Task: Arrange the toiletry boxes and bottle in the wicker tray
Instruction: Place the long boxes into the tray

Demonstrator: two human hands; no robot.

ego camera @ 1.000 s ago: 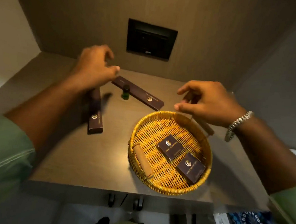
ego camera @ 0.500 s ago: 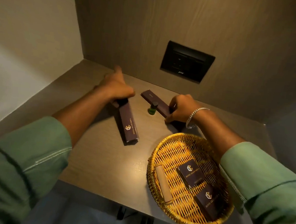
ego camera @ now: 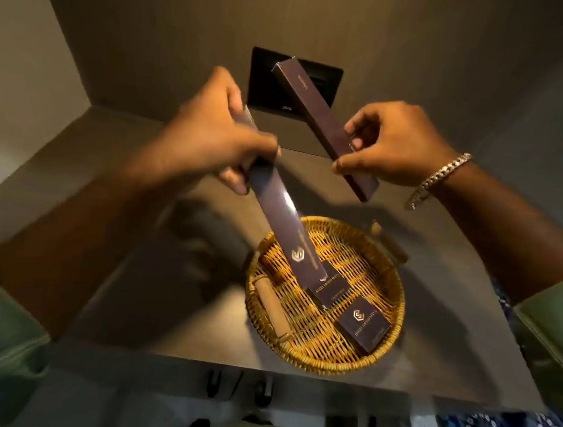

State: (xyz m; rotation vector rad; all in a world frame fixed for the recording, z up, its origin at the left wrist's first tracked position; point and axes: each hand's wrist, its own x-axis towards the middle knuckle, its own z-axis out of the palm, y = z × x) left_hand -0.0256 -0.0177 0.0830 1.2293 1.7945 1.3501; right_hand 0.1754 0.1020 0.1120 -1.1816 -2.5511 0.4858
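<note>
The brown laminate counter [ego camera: 161,305] sat in a corner between a wood-grain back wall [ego camera: 153,29] and a pale side wall [ego camera: 10,84]; a black socket panel [ego camera: 268,88] was set into the back wall. The left hand [ego camera: 211,137] was closed around a long dark box [ego camera: 282,227], tilted down over the wicker tray [ego camera: 389,334]. The right hand [ego camera: 390,144] pinched a second long box [ego camera: 320,114] above the counter. Two small boxes [ego camera: 362,324] lay inside the tray. The bottle was not visible.
</note>
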